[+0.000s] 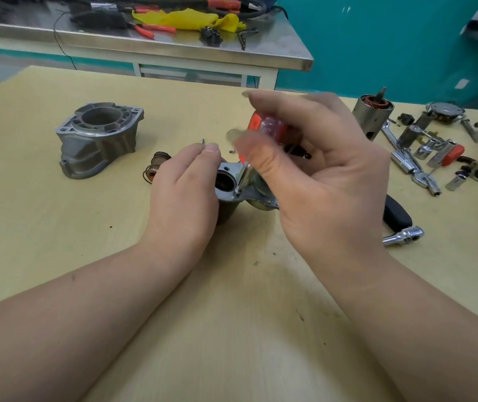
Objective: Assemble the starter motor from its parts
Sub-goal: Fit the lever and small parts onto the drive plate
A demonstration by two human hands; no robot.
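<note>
While sitting at far left on the pale wooden desk point(43, 227), cast aluminium housing point(98, 139) standing open end up, well apart from the hands. Lying just right of it, small copper-coloured spring part point(155, 168), partly hidden behind the left hand point(185, 192). Gripping the grey starter motor body point(229, 184) at desk centre, fingers curled around its left side, pinning it down. Standing nearly upright on the body's flange, screwdriver point(261, 132) with red and clear handle, blurred. Pinching that handle from above, right hand point(319, 175), fingers narrowed on it, wrist raised off the desk. Lying scattered at far right, armature point(372, 111), sockets, ratchet point(400, 227) with black grip. Standing behind, steel table point(174, 44) bearing pliers and yellow cloth, teal wall beyond.
</note>
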